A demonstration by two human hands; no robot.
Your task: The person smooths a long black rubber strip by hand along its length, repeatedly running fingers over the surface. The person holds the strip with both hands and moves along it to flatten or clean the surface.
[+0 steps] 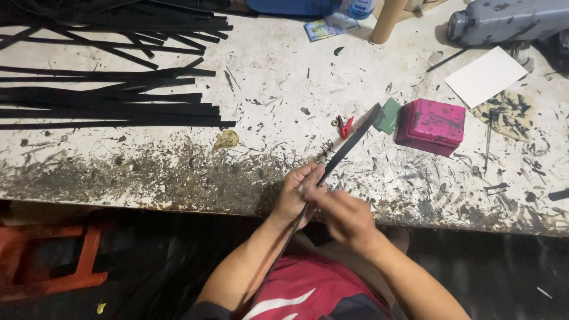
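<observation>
From where I stood, both hands worked at the near edge of the worktop [284,53], which was white, scratched and stained dark along that edge. The left hand [296,195] was closed around a long black strip [349,142], and the right hand [347,216] pinched the same strip just beside it, its fingers blurred so I could not make out the exact grip. The strip rose slanting away from the hands over the worktop, its far end near a small red clip [344,125] and a green card [389,115]; its lower end ran down along the left forearm and was lost against a red garment.

The middle of the worktop lay fairly open. To the far left a heap of black strips [112,98] spread wide, cut off by the picture's edge. A magenta box [431,125], smeared with black, stood right of the green card, well apart from the hands. Beyond it lay a white sheet [486,76] and a grey machine [510,21], partly cut off. A small blue-green printed packet [332,26] lay at the far edge. An orange stool [53,261] stood below in shadow.
</observation>
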